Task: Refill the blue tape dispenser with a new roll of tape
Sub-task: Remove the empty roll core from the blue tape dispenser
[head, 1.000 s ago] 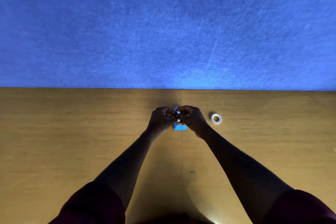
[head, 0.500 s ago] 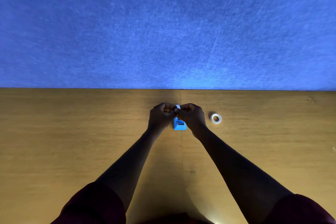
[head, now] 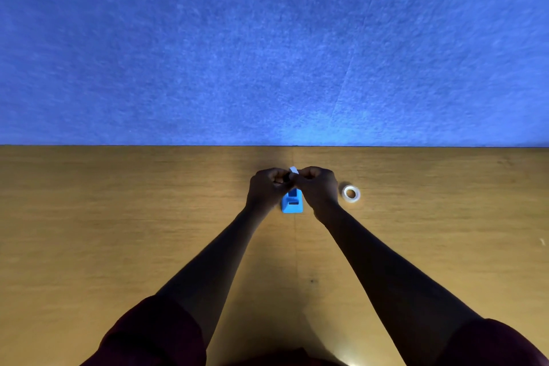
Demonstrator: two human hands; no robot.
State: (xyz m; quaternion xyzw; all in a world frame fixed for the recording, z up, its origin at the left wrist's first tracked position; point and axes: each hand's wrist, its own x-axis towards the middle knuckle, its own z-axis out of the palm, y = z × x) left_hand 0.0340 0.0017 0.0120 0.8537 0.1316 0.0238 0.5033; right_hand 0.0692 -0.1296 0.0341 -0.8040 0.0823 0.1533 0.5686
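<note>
The blue tape dispenser [head: 292, 203] stands on the wooden table [head: 118, 232], its near end showing between my wrists. My left hand [head: 267, 187] and my right hand [head: 318, 187] meet fingertip to fingertip just above its far end. Together they pinch a small white piece [head: 293, 170] that sticks up between the fingers; a dark part sits beside it at the left fingertips. What that piece is exactly I cannot tell. A white roll of tape [head: 351, 193] lies flat on the table, a short way right of my right hand.
A blue felt wall [head: 267, 38] rises directly behind the table's far edge. A seam runs down the middle of the tabletop under the dispenser. My dark red sleeves fill the bottom corners.
Both hands have risen and shifted slightly away from me with the white piece, uncovering more of the dispenser. The tape roll has not moved.
</note>
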